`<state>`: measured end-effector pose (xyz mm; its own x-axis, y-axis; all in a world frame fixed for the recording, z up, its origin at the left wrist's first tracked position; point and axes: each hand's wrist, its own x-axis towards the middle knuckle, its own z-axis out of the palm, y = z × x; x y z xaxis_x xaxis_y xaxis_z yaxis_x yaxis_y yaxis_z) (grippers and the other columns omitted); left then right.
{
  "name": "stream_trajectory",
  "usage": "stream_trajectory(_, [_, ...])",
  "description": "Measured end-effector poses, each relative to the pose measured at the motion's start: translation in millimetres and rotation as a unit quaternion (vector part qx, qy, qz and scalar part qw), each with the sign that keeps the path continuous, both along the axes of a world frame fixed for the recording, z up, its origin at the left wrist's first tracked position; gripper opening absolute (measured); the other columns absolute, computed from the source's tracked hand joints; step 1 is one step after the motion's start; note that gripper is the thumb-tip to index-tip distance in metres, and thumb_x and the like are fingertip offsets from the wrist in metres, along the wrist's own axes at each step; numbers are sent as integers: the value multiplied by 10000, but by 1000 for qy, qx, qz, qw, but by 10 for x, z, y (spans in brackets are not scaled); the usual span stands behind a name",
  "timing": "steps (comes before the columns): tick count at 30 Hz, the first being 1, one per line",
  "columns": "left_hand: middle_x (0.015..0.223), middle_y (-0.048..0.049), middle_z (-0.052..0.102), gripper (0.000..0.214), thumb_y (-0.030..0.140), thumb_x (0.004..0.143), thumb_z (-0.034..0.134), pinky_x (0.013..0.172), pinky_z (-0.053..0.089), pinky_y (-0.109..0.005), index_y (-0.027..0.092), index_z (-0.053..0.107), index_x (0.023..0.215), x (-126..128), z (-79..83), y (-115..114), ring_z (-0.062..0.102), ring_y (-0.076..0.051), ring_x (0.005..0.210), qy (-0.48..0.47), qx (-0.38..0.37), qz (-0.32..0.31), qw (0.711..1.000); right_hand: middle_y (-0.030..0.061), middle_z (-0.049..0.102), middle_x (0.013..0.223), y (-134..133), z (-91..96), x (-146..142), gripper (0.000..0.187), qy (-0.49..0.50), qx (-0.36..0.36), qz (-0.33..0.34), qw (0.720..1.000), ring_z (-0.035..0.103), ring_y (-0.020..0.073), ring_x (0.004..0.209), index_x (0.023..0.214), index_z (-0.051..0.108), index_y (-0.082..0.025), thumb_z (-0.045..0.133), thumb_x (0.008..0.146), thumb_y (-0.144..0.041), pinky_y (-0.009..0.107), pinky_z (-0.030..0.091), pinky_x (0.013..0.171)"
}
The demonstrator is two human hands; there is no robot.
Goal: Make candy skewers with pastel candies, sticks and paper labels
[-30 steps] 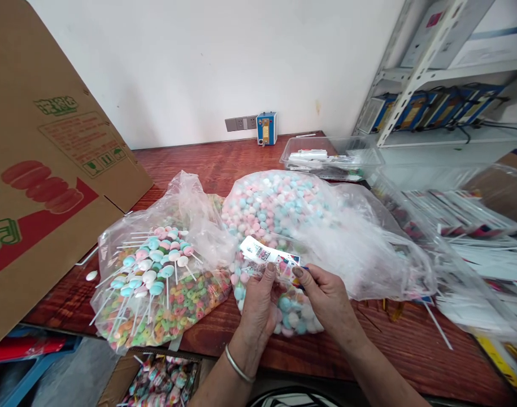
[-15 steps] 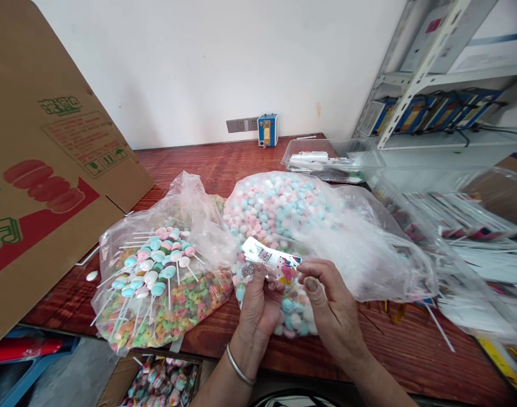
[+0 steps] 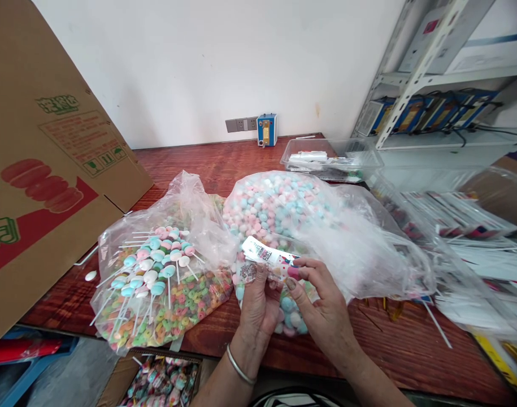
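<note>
My left hand (image 3: pixel 258 302) pinches a small printed candy wrapper packet (image 3: pixel 266 255) by its lower edge, above the near part of a large clear bag of pink, blue and white round candies (image 3: pixel 279 206). My right hand (image 3: pixel 320 302) is closed beside it, with a pink candy (image 3: pixel 292 272) pinched between thumb and finger at the packet's open right end. To the left lies a clear bag of coloured ring candies (image 3: pixel 173 308) with several finished lollipops on white sticks (image 3: pixel 154 265) on top.
A big cardboard box (image 3: pixel 42 169) leans at the left. A clear plastic tray (image 3: pixel 330 158) stands at the back, bags of white sticks and wrappers (image 3: pixel 470 237) lie right, and metal shelving (image 3: pixel 436 73) rises behind. A box of wrapped candy (image 3: pixel 165 381) sits below the wooden table (image 3: pixel 224 161).
My right hand let go of the packet's right end, drew back, then returned to it with a pink candy in its fingertips. My left hand kept hold of the packet.
</note>
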<state>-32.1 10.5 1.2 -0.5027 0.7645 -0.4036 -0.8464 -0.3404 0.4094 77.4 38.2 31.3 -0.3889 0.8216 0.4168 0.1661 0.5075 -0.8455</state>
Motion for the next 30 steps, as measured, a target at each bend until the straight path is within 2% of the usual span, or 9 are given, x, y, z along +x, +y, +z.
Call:
stream_trajectory(4, [746,9,642,325,225,658,830,533,469,-159,155,646,916,41,74,-36,588,-77,611,61,-4,-48,997,68,643,1059,29,-62,-32,205,5,-45,26,999,621,208,999,934,710,-239,510,945,-283,341,515,864])
stream_trajectory(6, [733,-1,632,288,220,676,818,539,466,-167,135,645,890,40,81,-51,581,-80,610,92,-9,-87,992,68,651,1028,56,-99,-23,227,0,-40,14,999,628,204,973,880,714,-233,507,948,-296,330,518,844])
stream_trajectory(8, [681,14,602,258,200,660,825,537,459,-168,131,628,812,33,57,-54,552,-70,573,98,-13,-92,991,70,658,997,83,-129,-2,254,-18,-27,18,999,636,200,934,810,701,-222,504,949,-301,317,522,809])
stream_trajectory(12, [611,41,553,272,161,622,837,494,433,-154,138,587,725,16,-41,-28,494,-49,502,40,-23,-69,997,66,678,930,123,-155,56,287,-56,25,31,998,646,210,916,716,642,-213,498,953,-286,333,515,808])
stream_trajectory(15, [640,27,574,246,148,643,818,492,440,-161,128,614,779,-4,-93,-12,514,-60,518,-3,-38,-85,996,93,669,1074,127,-158,93,137,-68,57,45,995,628,246,1028,845,659,-212,590,905,-315,374,510,858])
stream_trajectory(18, [645,24,578,222,156,665,808,496,443,-162,121,628,791,-3,-77,-21,514,-59,518,-14,-36,-112,993,103,649,1150,110,-177,106,113,-85,70,57,992,612,250,1077,912,670,-218,587,907,-295,386,508,885])
stream_trajectory(21, [692,17,609,191,172,705,789,534,461,-158,122,644,817,28,-18,-46,522,-49,544,6,7,-137,991,85,679,1075,91,-203,100,160,-97,95,8,991,619,235,1033,891,684,-222,532,936,-242,392,507,882])
stream_trajectory(24, [757,-7,650,170,134,720,770,583,490,-164,116,662,850,44,23,-66,569,-63,608,10,26,-148,989,88,680,1058,80,-194,97,135,-98,131,-29,986,621,239,1006,918,695,-222,560,921,-232,405,515,872])
stream_trajectory(30, [776,-46,681,97,131,814,669,529,493,-127,93,663,903,-18,37,-90,616,-68,607,-145,19,-180,973,117,590,1210,50,-87,114,116,-56,178,43,982,616,220,1041,964,676,-214,588,903,-169,391,548,879])
